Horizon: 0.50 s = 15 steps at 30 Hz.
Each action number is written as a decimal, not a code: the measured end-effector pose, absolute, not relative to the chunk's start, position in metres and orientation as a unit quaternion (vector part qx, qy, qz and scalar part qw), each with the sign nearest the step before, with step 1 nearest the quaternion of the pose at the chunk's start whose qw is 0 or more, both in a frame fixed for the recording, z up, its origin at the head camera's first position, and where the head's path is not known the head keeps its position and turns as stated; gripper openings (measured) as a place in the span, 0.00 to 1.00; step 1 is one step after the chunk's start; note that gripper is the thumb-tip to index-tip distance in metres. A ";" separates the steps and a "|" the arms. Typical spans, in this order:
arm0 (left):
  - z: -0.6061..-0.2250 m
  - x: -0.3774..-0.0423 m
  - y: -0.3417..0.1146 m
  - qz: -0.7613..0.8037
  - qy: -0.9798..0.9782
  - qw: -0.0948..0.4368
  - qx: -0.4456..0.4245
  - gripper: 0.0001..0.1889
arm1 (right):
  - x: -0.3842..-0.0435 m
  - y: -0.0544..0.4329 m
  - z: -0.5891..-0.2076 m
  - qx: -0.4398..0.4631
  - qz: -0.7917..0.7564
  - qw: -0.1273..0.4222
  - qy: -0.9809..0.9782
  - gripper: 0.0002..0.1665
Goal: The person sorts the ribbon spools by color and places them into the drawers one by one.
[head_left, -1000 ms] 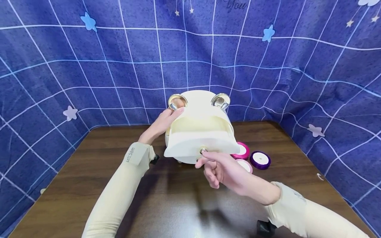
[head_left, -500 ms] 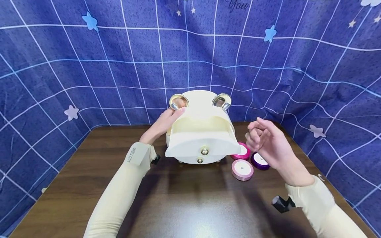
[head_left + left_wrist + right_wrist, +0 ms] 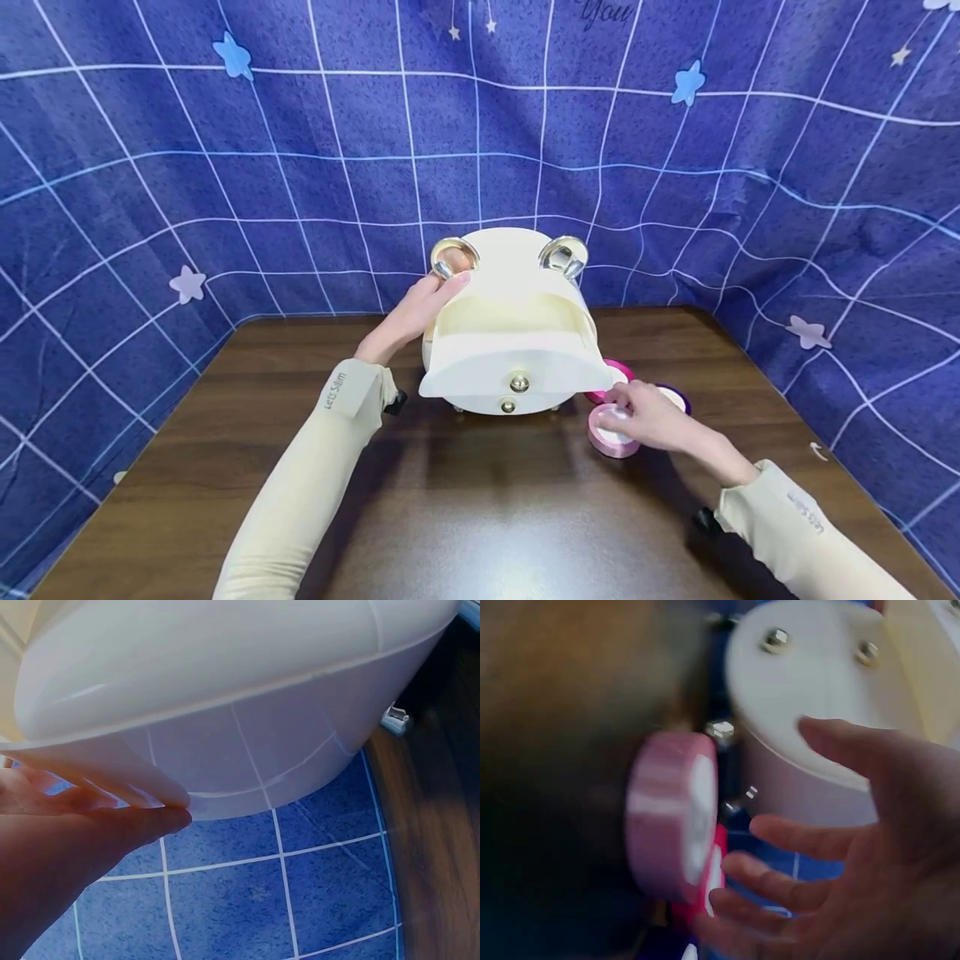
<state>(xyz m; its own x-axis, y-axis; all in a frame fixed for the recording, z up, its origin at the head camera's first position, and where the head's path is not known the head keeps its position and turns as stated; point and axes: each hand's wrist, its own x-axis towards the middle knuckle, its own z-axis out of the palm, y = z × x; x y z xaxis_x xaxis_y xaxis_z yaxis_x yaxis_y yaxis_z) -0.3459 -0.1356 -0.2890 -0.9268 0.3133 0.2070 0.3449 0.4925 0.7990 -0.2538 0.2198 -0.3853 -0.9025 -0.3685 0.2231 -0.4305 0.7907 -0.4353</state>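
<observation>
A white bear-shaped drawer box point(image 3: 510, 258) with round gold-rimmed ears stands on the table, its upper drawer point(image 3: 517, 367) pulled out. My left hand point(image 3: 416, 308) grips the box's side below the left ear; in the left wrist view the thumb point(image 3: 161, 821) presses against the glossy wall. Right beside the box, my right hand point(image 3: 656, 417) hovers over the light pink ribbon spool point(image 3: 613, 442). Its fingers are spread apart in the right wrist view, near the pink spool point(image 3: 667, 814) with nothing in the grasp.
A magenta ribbon spool point(image 3: 621, 367) and a purple ribbon spool point(image 3: 678, 398) lie behind the right hand, partly hidden by it. A blue grid-patterned cloth point(image 3: 337, 183) hangs behind the brown wooden table point(image 3: 375, 517).
My right hand leaves the front of the drawer, swings right past the spools, then comes down over the light pink spool. The left hand keeps its place on the box.
</observation>
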 end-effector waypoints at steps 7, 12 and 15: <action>-0.287 -0.345 -0.133 -0.481 -0.855 0.017 -0.194 0.30 | -0.245 0.214 -0.403 0.202 0.163 0.074 -0.963 0.41; -0.286 -0.344 -0.133 -0.476 -0.857 0.019 -0.196 0.30 | -0.246 0.213 -0.409 0.196 0.141 0.091 -0.966 0.39; -0.288 -0.345 -0.134 -0.467 -0.864 0.020 -0.188 0.30 | -0.246 0.213 -0.412 0.197 0.129 0.103 -0.966 0.33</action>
